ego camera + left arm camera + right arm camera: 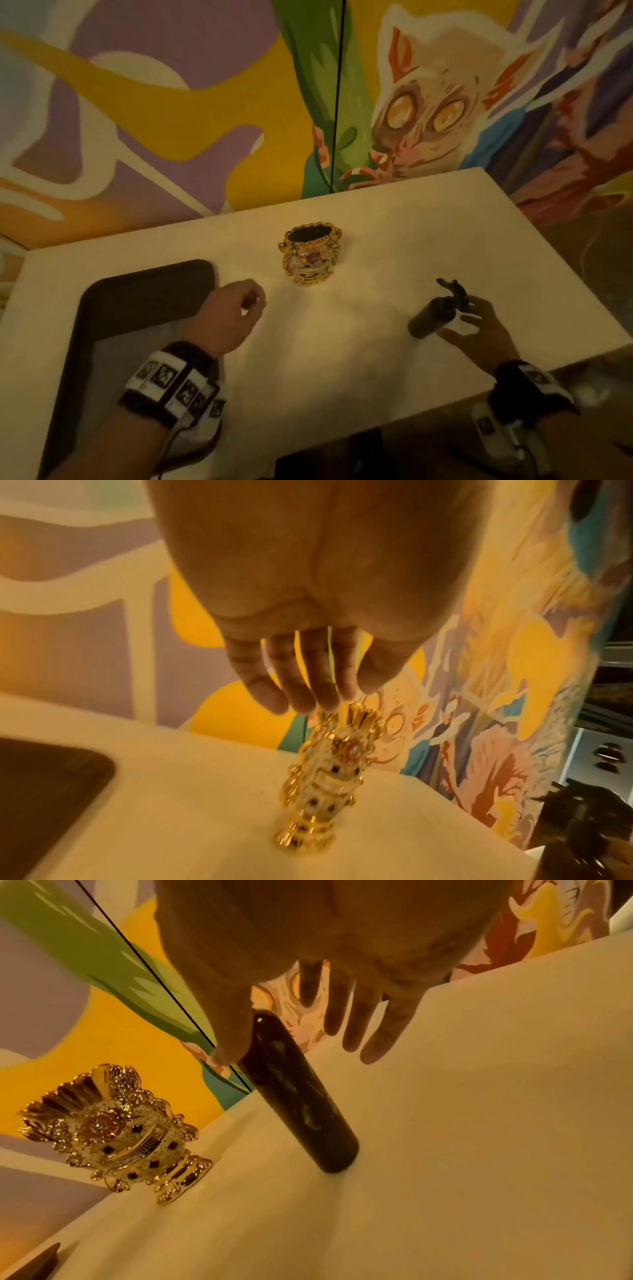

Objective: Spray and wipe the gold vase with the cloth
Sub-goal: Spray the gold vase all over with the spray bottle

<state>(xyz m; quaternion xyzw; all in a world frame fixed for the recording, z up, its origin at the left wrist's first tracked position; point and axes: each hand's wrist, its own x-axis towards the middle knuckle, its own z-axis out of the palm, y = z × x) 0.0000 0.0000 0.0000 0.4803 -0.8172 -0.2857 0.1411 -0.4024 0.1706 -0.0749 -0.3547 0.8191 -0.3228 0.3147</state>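
The gold vase (310, 253) stands upright in the middle of the white table (342, 370); it also shows in the left wrist view (325, 777) and the right wrist view (113, 1131). A black spray bottle (433, 317) stands on the table to the vase's right. My right hand (460, 327) is at the bottle (301, 1102), the thumb (226, 1047) touching its upper side and the other fingers (377, 1031) spread straight and off it. My left hand (255, 305) hovers front left of the vase, fingers (301, 691) relaxed and holding nothing. No cloth is in view.
A dark object with rounded corners (137, 301) sits at the table's left, under my left forearm. A painted mural wall (205, 102) rises right behind the table. The table's near right edge (513, 377) drops off by my right wrist.
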